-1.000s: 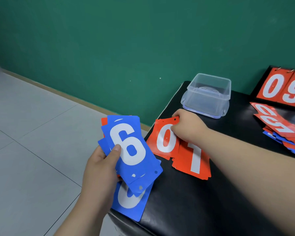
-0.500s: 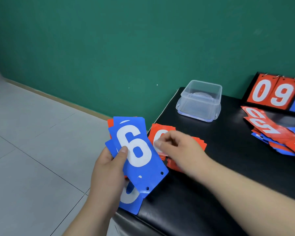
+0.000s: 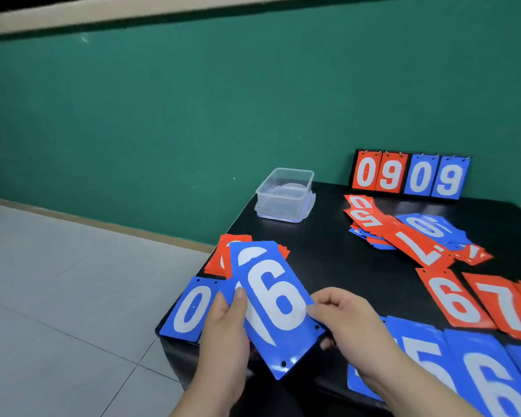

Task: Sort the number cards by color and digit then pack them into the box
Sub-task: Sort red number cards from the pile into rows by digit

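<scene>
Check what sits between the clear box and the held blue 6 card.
Head view: a red card stack, partly hidden behind the blue 6 card, then a bare strip of black table up to the clear box.

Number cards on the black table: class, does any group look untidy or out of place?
Yes: the heap in front of the scoreboard stands out. Red and blue cards lie mixed there, overlapping at crooked angles, not yet sorted by colour.
</scene>
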